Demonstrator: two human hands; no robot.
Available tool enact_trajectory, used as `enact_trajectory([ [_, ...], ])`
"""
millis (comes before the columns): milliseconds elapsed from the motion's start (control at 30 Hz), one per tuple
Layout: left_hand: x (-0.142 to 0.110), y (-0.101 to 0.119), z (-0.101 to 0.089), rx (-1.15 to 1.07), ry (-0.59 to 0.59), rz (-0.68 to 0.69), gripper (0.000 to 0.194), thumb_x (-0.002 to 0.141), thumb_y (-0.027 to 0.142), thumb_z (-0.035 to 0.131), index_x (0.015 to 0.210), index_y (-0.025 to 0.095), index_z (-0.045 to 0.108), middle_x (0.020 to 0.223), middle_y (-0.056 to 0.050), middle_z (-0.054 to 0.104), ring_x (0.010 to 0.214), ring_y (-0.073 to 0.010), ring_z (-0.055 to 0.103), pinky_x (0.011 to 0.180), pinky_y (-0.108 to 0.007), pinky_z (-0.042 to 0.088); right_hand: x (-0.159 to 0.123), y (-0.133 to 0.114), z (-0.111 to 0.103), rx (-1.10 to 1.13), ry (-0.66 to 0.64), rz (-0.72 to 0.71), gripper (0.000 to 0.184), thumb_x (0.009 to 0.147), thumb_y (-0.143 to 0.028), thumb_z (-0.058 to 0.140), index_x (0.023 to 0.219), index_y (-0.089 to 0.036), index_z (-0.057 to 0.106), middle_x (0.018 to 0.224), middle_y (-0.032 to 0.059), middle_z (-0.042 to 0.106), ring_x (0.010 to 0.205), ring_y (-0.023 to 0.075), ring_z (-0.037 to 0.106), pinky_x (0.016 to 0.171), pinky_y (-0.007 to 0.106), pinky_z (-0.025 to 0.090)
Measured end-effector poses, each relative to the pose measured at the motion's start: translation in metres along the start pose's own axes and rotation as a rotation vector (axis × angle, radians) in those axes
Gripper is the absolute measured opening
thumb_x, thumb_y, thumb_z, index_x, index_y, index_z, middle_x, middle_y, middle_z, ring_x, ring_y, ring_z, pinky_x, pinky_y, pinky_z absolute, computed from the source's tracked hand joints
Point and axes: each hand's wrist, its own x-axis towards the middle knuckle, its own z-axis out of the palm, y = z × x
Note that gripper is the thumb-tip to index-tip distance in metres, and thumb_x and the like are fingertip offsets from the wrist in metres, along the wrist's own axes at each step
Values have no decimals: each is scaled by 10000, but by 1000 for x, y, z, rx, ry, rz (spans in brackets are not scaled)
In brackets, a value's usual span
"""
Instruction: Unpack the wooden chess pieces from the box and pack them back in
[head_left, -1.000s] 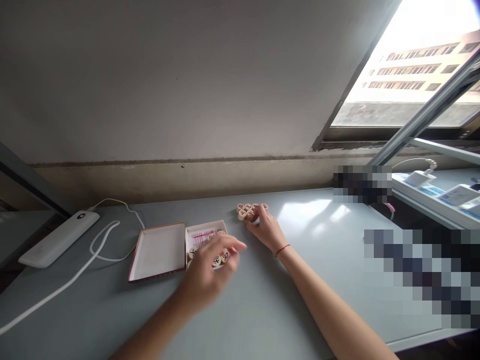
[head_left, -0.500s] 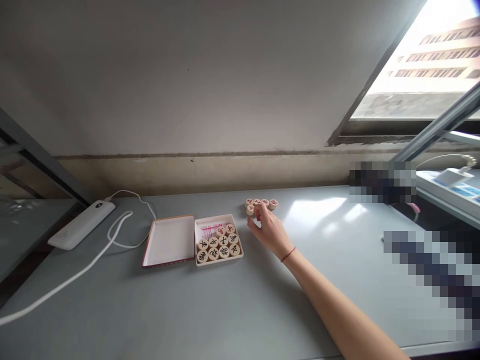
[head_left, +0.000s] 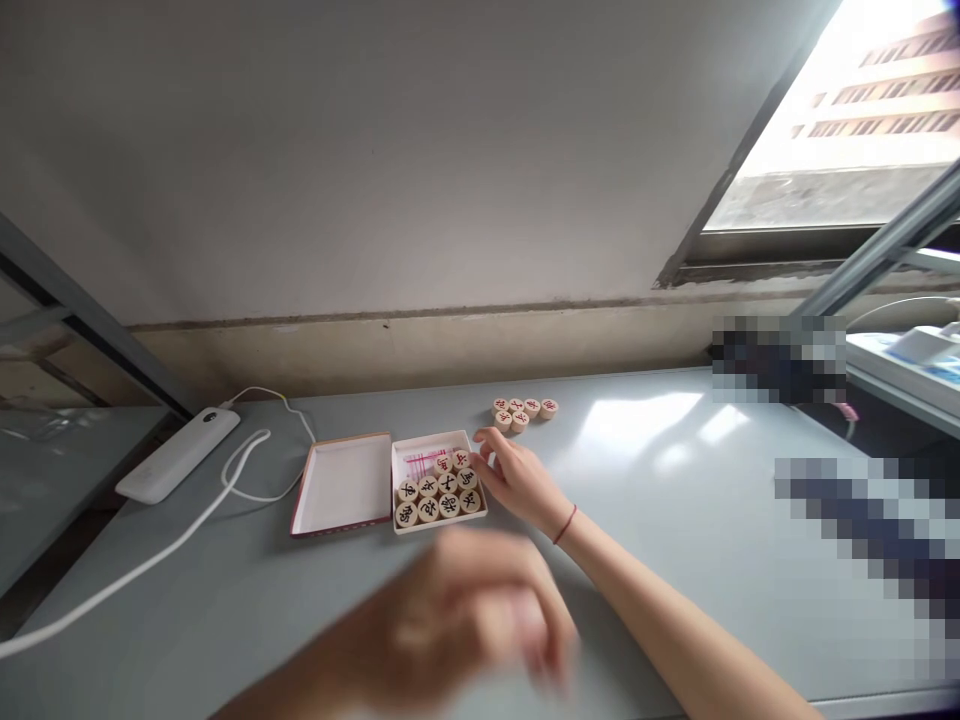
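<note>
My right hand (head_left: 521, 483) is at the right wall of a shallow white box (head_left: 439, 439), with thumb and index finger apart. I see no piece between those fingertips; the other fingers curl underneath, partly hidden. The box holds several round wooden Chinese chess pieces (head_left: 448, 506), mostly with black characters, plus red-marked ones (head_left: 443, 463) towards the back. Behind my right hand, a cluster of red-marked chess pieces (head_left: 532, 408) stands on the table. My left hand (head_left: 480, 610), smeared by motion, hangs in the foreground with bent fingers; whether it holds anything is unclear.
Left of the box lies its open lid (head_left: 342, 487). A white power bank (head_left: 180, 455) and a loose white cable (head_left: 169, 550) are further left on the grey table (head_left: 300, 620). A wall (head_left: 420, 350) runs behind. Blurred-out items (head_left: 780, 360) sit at the right.
My right hand has moved left and towards me, from the loose pieces to the box's right side. My left hand has come into view at the bottom.
</note>
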Motion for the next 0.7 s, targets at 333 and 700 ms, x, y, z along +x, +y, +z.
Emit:
enact_trajectory([
  [333, 65, -98, 0, 990, 78, -245, 260, 918, 268, 446, 812, 198, 672, 921, -85, 682, 903, -264, 584, 753, -373, 380, -1, -10, 2, -5, -66, -13, 369, 962, -444, 326, 1164, -184, 493, 852, 49, 637, 686, 179, 589, 609, 272, 412],
  [700, 58, -93, 0, 681, 309, -82, 137, 909, 321, 489, 923, 231, 591, 943, -29, 697, 904, -217, 608, 844, -365, 384, -2, -17, -5, 44, 135, 66, 313, 902, -431, 450, 1053, -187, 574, 804, 49, 613, 584, 143, 510, 574, 270, 408],
])
